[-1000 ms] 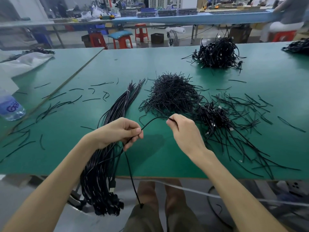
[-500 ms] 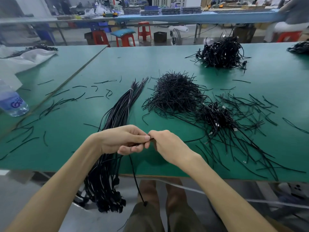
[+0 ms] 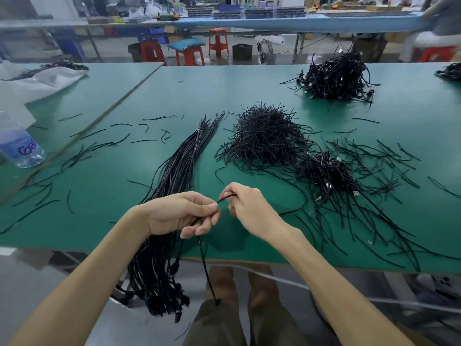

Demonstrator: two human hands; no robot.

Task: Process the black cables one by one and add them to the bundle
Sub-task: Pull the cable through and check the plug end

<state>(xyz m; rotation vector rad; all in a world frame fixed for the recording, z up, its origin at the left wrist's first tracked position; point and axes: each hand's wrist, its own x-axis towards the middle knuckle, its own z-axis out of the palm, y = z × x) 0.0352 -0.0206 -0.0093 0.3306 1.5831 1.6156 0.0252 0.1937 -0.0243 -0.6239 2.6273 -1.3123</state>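
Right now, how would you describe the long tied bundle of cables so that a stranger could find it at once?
On the big green table, start at the near edge by the left hand. The bundle runs from there toward the far side, left of the tangled heap. Unlike that heap, its cables lie straight and parallel, bound by a pale tie.

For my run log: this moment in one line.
left hand: holds single cable | right hand: pinches its end | bundle: overhangs table
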